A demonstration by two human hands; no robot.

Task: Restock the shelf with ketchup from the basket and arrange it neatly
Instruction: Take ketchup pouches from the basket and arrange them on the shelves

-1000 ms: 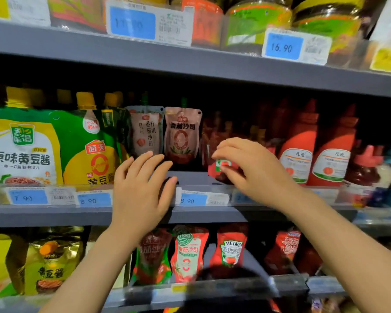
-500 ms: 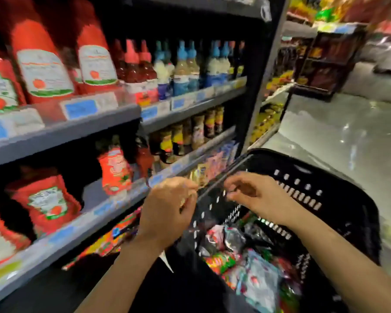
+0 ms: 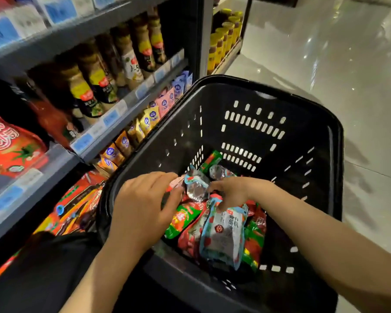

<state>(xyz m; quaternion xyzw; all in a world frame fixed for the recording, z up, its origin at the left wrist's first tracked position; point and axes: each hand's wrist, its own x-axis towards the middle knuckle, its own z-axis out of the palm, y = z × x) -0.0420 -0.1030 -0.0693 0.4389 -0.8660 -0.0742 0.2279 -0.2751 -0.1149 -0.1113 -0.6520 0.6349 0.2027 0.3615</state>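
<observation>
**Both hands down among the ketchup pouches**

The right hand (image 3: 231,194) pinches the top of a pale blue-edged ketchup pouch (image 3: 224,236) — its fingertips are buried. The left hand (image 3: 145,204) hovers beside, fingers loosely bent; whether it touches anything is hard to make out. More pouches (image 3: 183,219) fill the black basket (image 3: 314,136) — the blurred shelf (image 3: 54,168) stands left.

Black basket (image 3: 321,141) pierced with pale slots, red and green ketchup pouches (image 3: 185,219), one blue-edged white pouch (image 3: 226,236), grey shelf (image 3: 131,109) carrying blue price tags (image 3: 110,117), glossy pale floor (image 3: 325,53)
</observation>
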